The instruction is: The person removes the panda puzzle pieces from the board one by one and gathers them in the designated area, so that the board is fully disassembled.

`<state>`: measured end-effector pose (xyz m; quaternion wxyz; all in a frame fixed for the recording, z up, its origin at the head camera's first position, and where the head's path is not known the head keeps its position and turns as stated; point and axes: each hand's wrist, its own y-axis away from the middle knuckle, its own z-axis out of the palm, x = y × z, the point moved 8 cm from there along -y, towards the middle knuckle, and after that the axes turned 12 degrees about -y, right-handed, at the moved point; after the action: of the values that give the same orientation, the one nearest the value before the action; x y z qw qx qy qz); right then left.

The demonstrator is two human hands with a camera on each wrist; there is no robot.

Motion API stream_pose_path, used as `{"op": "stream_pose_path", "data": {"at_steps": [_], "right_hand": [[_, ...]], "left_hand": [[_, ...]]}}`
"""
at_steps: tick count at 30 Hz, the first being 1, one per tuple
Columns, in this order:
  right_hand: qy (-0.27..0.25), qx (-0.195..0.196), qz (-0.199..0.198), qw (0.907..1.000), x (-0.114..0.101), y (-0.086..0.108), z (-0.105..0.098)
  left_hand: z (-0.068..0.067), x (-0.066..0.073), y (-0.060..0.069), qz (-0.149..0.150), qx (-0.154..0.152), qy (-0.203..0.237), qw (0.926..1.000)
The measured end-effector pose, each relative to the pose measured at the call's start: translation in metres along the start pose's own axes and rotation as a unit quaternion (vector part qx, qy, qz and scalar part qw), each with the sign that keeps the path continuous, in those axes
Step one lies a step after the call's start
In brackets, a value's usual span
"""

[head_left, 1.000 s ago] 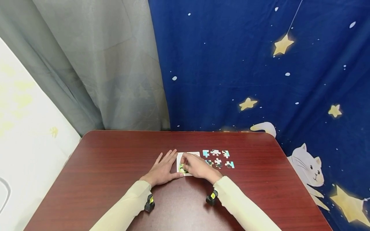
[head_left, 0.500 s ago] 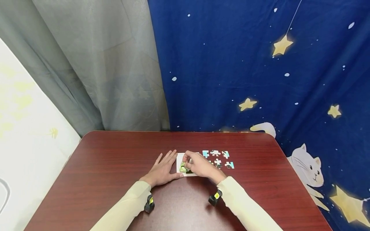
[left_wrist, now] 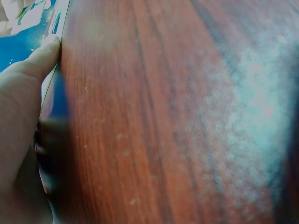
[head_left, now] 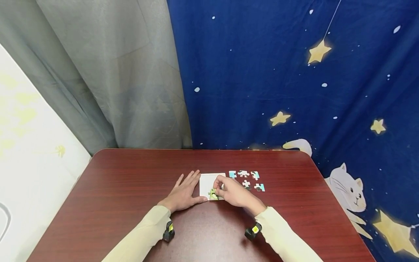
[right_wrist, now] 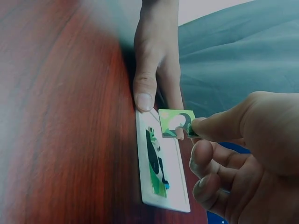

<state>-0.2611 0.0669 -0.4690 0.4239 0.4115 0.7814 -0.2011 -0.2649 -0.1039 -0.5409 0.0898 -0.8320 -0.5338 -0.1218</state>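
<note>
My right hand [head_left: 230, 191] pinches a green jigsaw puzzle piece [right_wrist: 175, 123] between thumb and fingers, held above a white puzzle tray [right_wrist: 174, 163]. The piece carries a black-and-white print. Below it, a green strip of puzzle pieces [right_wrist: 153, 163] with black and white parts lies in the tray along its near side. My left hand [head_left: 184, 193] lies flat on the table, fingers spread, left of the tray [head_left: 204, 182]. Its thumb [right_wrist: 145, 100] touches the tray's near left corner. In the left wrist view, only the thumb side of that hand shows clearly.
Several loose puzzle pieces [head_left: 243, 174] lie in rough rows just right of the tray; my right hand partly hides this group. The dark red wooden table [head_left: 137, 174] ends at a far edge before grey and blue curtains [head_left: 229, 91]. A white surface stands at the left.
My right hand has moved to the right over the tray. More of the tray's white left part now shows. The left hand stays in place.
</note>
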Motion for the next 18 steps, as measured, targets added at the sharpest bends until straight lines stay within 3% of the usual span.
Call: {"op": "stream_pose_path", "data": {"at_steps": [18], "right_hand": [[0.016,0.012,0.011,0.9997,0.019,0.040,-0.023]], "left_hand": [[-0.001,0.001,0.001,0.004,0.005,0.001,1.0000]]}}
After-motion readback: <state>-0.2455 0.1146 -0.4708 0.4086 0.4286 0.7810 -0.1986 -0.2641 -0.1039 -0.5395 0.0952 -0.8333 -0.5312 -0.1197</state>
